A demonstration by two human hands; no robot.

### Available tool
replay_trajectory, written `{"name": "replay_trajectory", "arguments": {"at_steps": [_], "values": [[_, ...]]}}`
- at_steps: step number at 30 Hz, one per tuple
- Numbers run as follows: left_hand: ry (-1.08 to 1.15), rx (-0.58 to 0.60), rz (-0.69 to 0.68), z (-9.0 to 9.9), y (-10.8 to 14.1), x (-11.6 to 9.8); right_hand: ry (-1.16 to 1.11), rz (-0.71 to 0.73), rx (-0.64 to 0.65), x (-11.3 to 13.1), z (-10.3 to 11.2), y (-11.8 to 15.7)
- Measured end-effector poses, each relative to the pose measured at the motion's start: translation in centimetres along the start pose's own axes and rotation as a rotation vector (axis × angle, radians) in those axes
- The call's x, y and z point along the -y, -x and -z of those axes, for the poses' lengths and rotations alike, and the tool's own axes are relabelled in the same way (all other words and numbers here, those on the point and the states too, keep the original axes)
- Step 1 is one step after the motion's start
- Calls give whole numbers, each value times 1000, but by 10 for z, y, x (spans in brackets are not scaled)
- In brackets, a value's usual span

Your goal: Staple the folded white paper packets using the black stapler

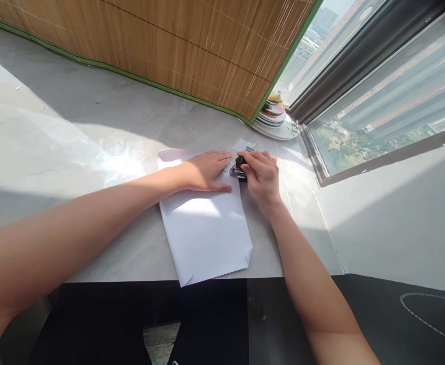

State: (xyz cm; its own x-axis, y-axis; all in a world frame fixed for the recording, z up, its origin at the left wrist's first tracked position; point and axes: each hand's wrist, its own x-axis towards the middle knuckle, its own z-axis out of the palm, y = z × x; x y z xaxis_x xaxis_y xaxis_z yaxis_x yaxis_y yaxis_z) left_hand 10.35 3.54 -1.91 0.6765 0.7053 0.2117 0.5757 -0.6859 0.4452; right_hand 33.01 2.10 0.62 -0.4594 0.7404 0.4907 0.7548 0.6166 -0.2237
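Note:
White folded paper [207, 228] lies on the grey tabletop, its near corner reaching past the front edge. My left hand [207, 171] rests flat on the paper's upper part, fingers spread and pointing right. At the paper's upper right edge, my right hand [261, 175] is closed around a small black and silver stapler [239, 170]. The stapler's front end sits over the paper's edge, close to my left fingertips. My right fingers hide much of the tool. A small pale piece [245, 145] lies just beyond it.
A bamboo mat [192, 45] with green edging stands across the back. Stacked plates [279, 126] sit at its right end by the window [393, 101]. The table's front edge [123, 280] runs below my forearms, and a white wall [397, 218] is on the right.

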Motion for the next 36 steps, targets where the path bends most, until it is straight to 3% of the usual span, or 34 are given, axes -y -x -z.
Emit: {"name": "replay_trajectory", "arguments": {"at_steps": [9, 18, 28, 36], "values": [[-39, 34, 62, 3, 3, -2, -43, -63, -75, -23, 3, -3], [-56, -103, -17, 9, 7, -6, -98, -193, -175, -43, -1, -5], [-99, -98, -8, 14, 10, -11, -135, -281, -93, -46, 0, -2], [-91, -174, -60, 8, 10, -5, -111, -379, -45, -42, 2, -3]]}}
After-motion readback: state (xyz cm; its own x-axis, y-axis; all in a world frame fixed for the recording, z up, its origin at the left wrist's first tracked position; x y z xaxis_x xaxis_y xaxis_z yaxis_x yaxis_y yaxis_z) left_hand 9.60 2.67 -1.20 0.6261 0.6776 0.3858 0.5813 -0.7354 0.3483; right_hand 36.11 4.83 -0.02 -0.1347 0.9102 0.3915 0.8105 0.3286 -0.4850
